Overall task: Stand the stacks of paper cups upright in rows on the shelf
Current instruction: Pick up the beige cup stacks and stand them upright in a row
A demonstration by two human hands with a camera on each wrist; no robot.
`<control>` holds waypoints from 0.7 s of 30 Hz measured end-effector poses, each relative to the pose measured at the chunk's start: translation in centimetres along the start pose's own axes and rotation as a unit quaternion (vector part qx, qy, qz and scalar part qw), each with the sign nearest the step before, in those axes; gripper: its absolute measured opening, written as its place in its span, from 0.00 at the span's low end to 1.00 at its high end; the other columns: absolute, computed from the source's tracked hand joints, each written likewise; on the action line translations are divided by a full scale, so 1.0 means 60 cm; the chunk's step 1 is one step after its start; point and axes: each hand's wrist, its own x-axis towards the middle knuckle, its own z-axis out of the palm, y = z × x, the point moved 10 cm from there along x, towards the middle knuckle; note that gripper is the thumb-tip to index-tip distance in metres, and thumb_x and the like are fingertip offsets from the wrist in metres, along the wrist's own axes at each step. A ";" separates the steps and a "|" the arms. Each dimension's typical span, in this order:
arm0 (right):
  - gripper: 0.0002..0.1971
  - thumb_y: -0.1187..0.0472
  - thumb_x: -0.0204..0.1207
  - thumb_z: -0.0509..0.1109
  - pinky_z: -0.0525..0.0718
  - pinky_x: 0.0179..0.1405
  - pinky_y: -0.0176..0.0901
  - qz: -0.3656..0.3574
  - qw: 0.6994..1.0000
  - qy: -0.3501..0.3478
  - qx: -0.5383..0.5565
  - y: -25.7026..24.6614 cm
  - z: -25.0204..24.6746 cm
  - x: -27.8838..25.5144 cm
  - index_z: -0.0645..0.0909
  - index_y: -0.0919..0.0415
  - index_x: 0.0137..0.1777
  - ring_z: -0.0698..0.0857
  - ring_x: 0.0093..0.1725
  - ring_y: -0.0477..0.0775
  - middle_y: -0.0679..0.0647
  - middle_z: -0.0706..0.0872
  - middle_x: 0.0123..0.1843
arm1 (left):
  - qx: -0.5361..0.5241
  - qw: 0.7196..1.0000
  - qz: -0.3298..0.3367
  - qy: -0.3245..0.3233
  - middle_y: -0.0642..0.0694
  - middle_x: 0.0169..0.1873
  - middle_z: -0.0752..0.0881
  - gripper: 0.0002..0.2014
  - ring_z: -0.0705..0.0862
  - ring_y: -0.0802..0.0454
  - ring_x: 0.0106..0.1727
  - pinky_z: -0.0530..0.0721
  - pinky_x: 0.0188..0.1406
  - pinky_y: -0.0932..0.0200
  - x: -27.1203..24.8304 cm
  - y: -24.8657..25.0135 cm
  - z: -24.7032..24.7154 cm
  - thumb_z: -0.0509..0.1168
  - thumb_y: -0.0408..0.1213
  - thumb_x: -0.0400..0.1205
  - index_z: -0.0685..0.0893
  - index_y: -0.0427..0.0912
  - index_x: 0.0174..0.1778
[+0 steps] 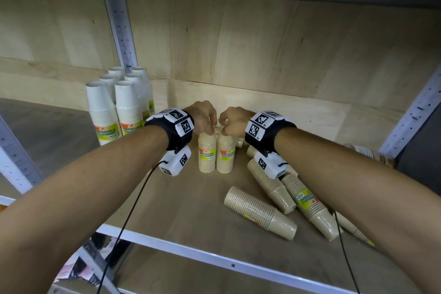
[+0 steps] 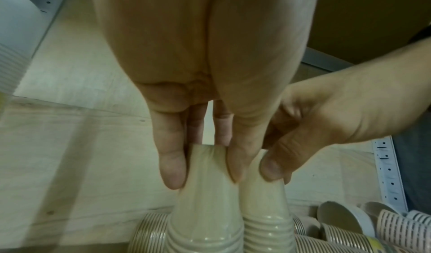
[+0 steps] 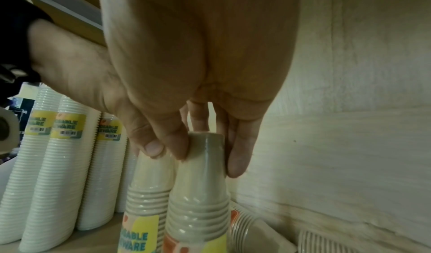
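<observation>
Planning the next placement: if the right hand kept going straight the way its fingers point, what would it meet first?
The right hand points down and already grips the top of the right tan stack; pushing on would meet that stack, then the shelf board under it.

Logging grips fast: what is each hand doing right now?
Left hand: pinching the top of the left tan stack.
Right hand: pinching the top of the right tan stack.

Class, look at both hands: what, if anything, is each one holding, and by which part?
Left hand pinches the left tan stack by its top cup; right hand pinches the right tan stack likewise.
</observation>
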 end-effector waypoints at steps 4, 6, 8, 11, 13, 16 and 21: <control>0.16 0.57 0.77 0.74 0.76 0.38 0.38 0.007 1.000 0.008 0.013 0.000 -0.007 0.003 0.84 0.63 0.62 0.81 0.48 0.54 0.57 0.86 0.54 | 0.019 0.999 0.000 -0.031 0.41 0.56 0.85 0.15 0.87 0.41 0.53 0.88 0.41 0.54 0.000 0.008 -0.004 0.78 0.33 0.74 0.86 0.40 0.56; 0.18 0.57 0.76 0.74 0.77 0.40 0.39 0.006 1.000 0.005 0.020 0.000 -0.010 0.006 0.84 0.63 0.64 0.81 0.49 0.53 0.57 0.87 0.58 | 0.037 0.998 0.001 -0.043 0.40 0.57 0.85 0.16 0.87 0.43 0.51 0.88 0.39 0.56 0.000 0.010 -0.008 0.77 0.33 0.75 0.86 0.38 0.57; 0.18 0.57 0.76 0.75 0.76 0.34 0.37 0.004 0.999 0.002 0.033 -0.001 -0.016 0.011 0.84 0.63 0.63 0.82 0.49 0.53 0.58 0.87 0.58 | 0.051 0.998 -0.001 -0.046 0.41 0.57 0.84 0.15 0.85 0.46 0.48 0.85 0.34 0.60 0.002 0.006 -0.016 0.76 0.31 0.75 0.86 0.38 0.58; 0.18 0.55 0.75 0.75 0.78 0.38 0.38 0.001 0.999 0.013 0.047 -0.008 -0.033 0.023 0.84 0.62 0.62 0.83 0.50 0.54 0.57 0.87 0.57 | 0.083 0.996 -0.010 -0.044 0.42 0.57 0.85 0.15 0.83 0.49 0.45 0.82 0.34 0.61 0.006 -0.005 -0.036 0.76 0.30 0.75 0.86 0.37 0.57; 0.18 0.55 0.75 0.75 0.80 0.44 0.40 -0.001 0.998 0.026 0.050 -0.018 -0.044 0.035 0.84 0.62 0.62 0.84 0.51 0.55 0.57 0.87 0.57 | 0.104 0.994 -0.019 -0.032 0.42 0.58 0.84 0.15 0.81 0.49 0.48 0.78 0.35 0.61 0.011 -0.017 -0.053 0.75 0.30 0.75 0.86 0.37 0.58; 0.17 0.55 0.76 0.74 0.83 0.49 0.45 -0.009 0.998 0.046 0.046 -0.041 -0.050 0.059 0.84 0.63 0.60 0.86 0.54 0.57 0.58 0.87 0.56 | 0.116 0.993 -0.027 -0.019 0.42 0.51 0.81 0.12 0.79 0.49 0.46 0.76 0.35 0.63 0.020 -0.040 -0.072 0.73 0.27 0.77 0.86 0.33 0.56; 0.14 0.56 0.74 0.74 0.87 0.50 0.47 -0.013 0.996 0.070 0.057 -0.079 -0.040 0.104 0.84 0.63 0.56 0.87 0.52 0.60 0.59 0.87 0.55 | 0.141 0.989 -0.043 0.000 0.39 0.50 0.82 0.09 0.80 0.47 0.48 0.72 0.22 0.77 0.029 -0.089 -0.092 0.72 0.28 0.79 0.86 0.35 0.54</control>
